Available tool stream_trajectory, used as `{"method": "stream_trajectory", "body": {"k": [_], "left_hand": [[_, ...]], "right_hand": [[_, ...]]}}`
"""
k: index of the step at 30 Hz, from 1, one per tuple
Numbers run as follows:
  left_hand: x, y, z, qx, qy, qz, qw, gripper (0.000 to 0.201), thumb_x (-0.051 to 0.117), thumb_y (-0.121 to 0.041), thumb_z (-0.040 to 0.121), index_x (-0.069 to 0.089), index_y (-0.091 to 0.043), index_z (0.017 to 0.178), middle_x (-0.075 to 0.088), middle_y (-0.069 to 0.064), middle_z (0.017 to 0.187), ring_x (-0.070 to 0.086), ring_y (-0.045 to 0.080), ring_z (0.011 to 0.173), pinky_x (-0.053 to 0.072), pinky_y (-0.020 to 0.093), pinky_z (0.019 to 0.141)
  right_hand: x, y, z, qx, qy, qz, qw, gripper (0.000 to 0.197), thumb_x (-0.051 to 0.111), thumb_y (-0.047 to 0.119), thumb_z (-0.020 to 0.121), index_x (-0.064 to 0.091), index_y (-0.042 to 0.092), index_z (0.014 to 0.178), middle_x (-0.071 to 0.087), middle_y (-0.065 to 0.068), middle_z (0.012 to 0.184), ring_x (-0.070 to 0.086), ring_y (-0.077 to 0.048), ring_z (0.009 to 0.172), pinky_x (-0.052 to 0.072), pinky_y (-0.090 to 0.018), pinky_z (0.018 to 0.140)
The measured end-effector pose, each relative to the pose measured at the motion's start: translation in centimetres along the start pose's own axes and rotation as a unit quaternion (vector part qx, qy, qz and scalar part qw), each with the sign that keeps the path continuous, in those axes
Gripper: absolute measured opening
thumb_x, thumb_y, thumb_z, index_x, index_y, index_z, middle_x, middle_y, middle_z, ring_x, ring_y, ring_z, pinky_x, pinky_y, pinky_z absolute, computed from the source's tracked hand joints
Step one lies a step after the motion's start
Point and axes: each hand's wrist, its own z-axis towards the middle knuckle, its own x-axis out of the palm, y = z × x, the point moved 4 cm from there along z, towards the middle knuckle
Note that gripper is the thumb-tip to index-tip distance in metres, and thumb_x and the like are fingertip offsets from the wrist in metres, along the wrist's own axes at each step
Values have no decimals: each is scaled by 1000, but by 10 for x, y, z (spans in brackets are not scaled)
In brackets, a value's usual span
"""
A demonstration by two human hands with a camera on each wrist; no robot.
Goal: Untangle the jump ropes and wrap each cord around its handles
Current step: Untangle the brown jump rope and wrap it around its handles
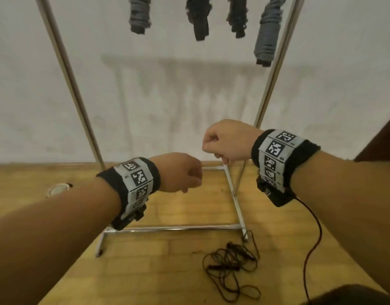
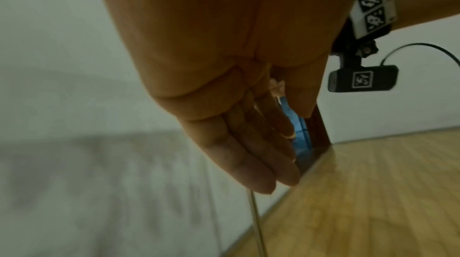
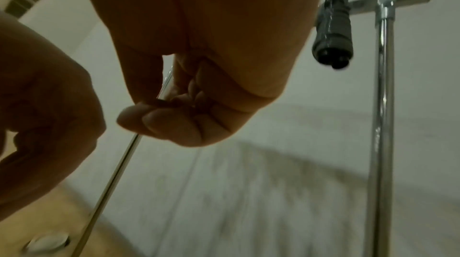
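Both forearms are reaching forward at mid-height in front of a metal rack (image 1: 271, 80). The left hand (image 1: 180, 172) is hanging with fingers (image 2: 248, 155) straight and relaxed, gripping nothing. The right hand (image 1: 228, 142) is curling into a fist, thumb against forefinger — whether anything is pinched there, I cannot tell. The tangled jump ropes (image 1: 231, 269) are lying on the wooden floor (image 1: 167, 271) just beside the rack's base; four wrapped bundles (image 1: 266, 36) are hanging above.

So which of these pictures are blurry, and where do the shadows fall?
Head view: mostly sharp, hanging bundles shadowed on the wall. Left wrist view: wall and floor smeared. Right wrist view: right hand dark against the light, background blurred.
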Motion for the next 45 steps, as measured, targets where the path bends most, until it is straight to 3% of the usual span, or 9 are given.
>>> {"method": "stream_trajectory", "body": {"k": [8, 13, 19, 24, 27, 35, 37, 40, 45], "left_hand": [[164, 6, 44, 46, 197, 98, 974, 20, 53, -43, 108, 63, -31, 121, 68, -6, 122, 63, 19, 106, 54, 41, 95], [249, 18, 81, 56, 282, 138, 948, 25, 50, -37, 110, 63, -25, 127, 65, -3, 118, 56, 19, 98, 43, 33, 80], [331, 25, 125, 67, 330, 177, 925, 20, 45, -26, 110, 62, -19, 118, 62, 1, 98, 60, 23, 86, 44, 35, 72], [387, 37, 159, 52, 349, 174, 920, 19, 44, -18, 111, 61, -14, 118, 51, -2, 85, 56, 24, 77, 47, 37, 70], [410, 45, 177, 33, 328, 183, 926, 26, 46, -15, 109, 60, -17, 131, 59, 0, 97, 57, 21, 78, 44, 31, 62], [457, 63, 206, -11, 275, 164, 947, 40, 55, -14, 103, 50, -23, 142, 61, 7, 126, 64, 27, 100, 46, 36, 67], [461, 65, 210, -14, 272, 159, 949, 41, 55, -15, 104, 49, -25, 143, 60, 3, 119, 61, 23, 92, 42, 32, 59], [463, 67, 215, -19, 287, 152, 946, 44, 54, -12, 104, 45, -25, 145, 47, -5, 86, 46, 13, 67, 31, 29, 47], [457, 65, 209, -21, 316, 137, 938, 54, 64, -21, 101, 38, -22, 148, 48, -6, 82, 47, 11, 64, 34, 26, 46]], "right_hand": [[146, -101, -37, 87, 129, 10, 988, 23, 53, 40, 101, 70, 25, 109, 73, 6, 88, 71, -9, 70, 51, -24, 60], [236, -161, -52, 137, 215, 6, 967, 29, 54, 39, 102, 72, 23, 118, 71, 2, 104, 66, -16, 93, 53, -29, 75], [329, -212, -65, 154, 384, -16, 910, 29, 53, 32, 105, 67, 16, 124, 68, -7, 118, 63, -23, 97, 49, -32, 73], [356, -247, -67, 183, 390, -3, 902, 31, 53, 35, 104, 69, 16, 122, 68, -8, 121, 65, -27, 106, 56, -38, 89], [369, -264, -73, 204, 410, 5, 889, 31, 52, 34, 104, 67, 14, 123, 68, -10, 125, 64, -29, 111, 54, -37, 87], [393, -265, -69, 188, 412, 24, 891, 31, 48, 29, 105, 64, 13, 125, 67, -8, 119, 63, -25, 106, 40, -26, 60], [393, -263, -66, 188, 405, 31, 894, 31, 47, 28, 105, 64, 13, 126, 67, -7, 119, 63, -24, 106, 40, -26, 61], [392, -264, -60, 189, 398, 41, 897, 30, 49, 27, 105, 65, 12, 126, 67, -7, 120, 64, -24, 107, 44, -26, 68], [388, -267, -55, 194, 396, 47, 897, 30, 50, 28, 105, 66, 13, 125, 68, -8, 120, 65, -25, 107, 43, -27, 69]]}}
